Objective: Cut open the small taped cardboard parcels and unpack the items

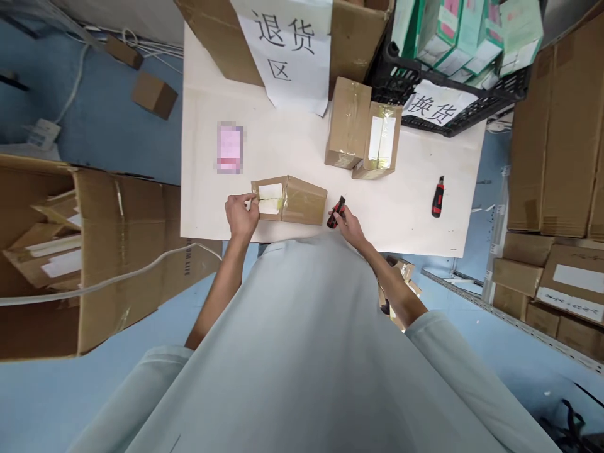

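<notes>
A small taped cardboard box [297,200] lies near the front edge of the white table [415,207]. My left hand [241,214] grips its left end, fingers pinched on the end flap with the white label. My right hand [346,221] is closed round a red-and-black utility knife [336,212], just right of the box, its tip near the box's right end.
Two more taped boxes [363,133] stand mid-table, and a second red-and-black knife [438,197] lies to the right. A pink blurred item [229,148] lies at left. Behind are a big carton with a paper sign [287,50] and a black crate [453,94]. An open carton [85,251] stands on the floor at left.
</notes>
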Action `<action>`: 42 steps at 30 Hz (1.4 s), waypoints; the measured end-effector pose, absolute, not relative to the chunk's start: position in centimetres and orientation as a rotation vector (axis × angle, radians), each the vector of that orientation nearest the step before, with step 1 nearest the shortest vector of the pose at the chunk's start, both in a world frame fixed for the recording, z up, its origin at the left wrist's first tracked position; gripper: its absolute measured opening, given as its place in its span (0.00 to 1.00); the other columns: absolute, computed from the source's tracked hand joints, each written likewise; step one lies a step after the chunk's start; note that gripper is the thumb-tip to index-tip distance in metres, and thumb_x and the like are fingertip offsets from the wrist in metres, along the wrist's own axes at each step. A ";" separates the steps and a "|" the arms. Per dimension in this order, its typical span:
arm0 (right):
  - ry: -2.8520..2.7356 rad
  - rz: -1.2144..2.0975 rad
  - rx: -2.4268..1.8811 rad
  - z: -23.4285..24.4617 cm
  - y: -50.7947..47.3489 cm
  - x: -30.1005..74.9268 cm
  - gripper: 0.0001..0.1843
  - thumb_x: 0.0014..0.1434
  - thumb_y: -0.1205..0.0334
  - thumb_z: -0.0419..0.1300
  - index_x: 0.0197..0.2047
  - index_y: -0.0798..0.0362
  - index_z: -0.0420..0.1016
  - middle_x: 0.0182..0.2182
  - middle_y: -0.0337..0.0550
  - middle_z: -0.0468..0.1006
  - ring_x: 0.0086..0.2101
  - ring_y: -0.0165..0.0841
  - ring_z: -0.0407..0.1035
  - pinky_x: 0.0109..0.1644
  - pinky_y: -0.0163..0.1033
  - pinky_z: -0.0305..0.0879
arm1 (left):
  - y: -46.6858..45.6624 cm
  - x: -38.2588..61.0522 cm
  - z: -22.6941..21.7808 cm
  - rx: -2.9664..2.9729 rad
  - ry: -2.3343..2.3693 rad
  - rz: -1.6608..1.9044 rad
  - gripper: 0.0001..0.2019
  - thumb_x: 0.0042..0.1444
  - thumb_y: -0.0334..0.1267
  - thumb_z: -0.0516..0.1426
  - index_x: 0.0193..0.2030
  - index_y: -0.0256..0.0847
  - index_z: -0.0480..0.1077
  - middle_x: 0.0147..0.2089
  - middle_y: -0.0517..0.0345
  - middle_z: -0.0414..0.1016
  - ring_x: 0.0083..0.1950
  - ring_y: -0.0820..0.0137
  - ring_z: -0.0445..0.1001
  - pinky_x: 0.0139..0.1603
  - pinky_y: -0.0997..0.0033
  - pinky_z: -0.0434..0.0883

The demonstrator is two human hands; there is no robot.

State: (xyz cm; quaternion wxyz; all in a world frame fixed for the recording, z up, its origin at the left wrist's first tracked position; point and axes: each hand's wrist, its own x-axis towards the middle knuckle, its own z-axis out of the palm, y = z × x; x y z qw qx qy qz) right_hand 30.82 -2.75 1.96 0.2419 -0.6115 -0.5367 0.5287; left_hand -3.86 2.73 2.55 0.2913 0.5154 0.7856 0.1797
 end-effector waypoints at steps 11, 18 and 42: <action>-1.597 1.011 -1.704 8.8 0.7 32.5 0.34 0.79 0.26 0.50 0.60 0.48 0.77 0.50 0.51 0.88 0.49 0.45 0.81 0.58 0.48 0.78 | 1.2 4.6 1.4 1.354 1.707 0.287 0.18 0.72 0.36 0.54 0.62 0.40 0.80 0.61 0.39 0.85 0.63 0.47 0.81 0.68 0.49 0.77; -1.900 0.860 -1.811 10.9 2.1 33.9 0.32 0.84 0.35 0.43 0.63 0.49 0.77 0.56 0.58 0.86 0.56 0.51 0.78 0.66 0.55 0.74 | 1.2 5.4 1.0 1.262 1.579 0.368 0.25 0.66 0.36 0.61 0.69 0.38 0.77 0.65 0.39 0.84 0.58 0.53 0.85 0.68 0.49 0.79; -1.949 0.833 -2.012 13.2 -0.2 32.2 0.36 0.85 0.36 0.38 0.81 0.45 0.65 0.58 0.55 0.87 0.59 0.52 0.81 0.64 0.56 0.78 | 1.9 5.6 7.8 1.582 1.298 0.762 0.61 0.46 0.56 0.82 0.83 0.48 0.60 0.81 0.38 0.59 0.85 0.33 0.58 0.85 0.32 0.62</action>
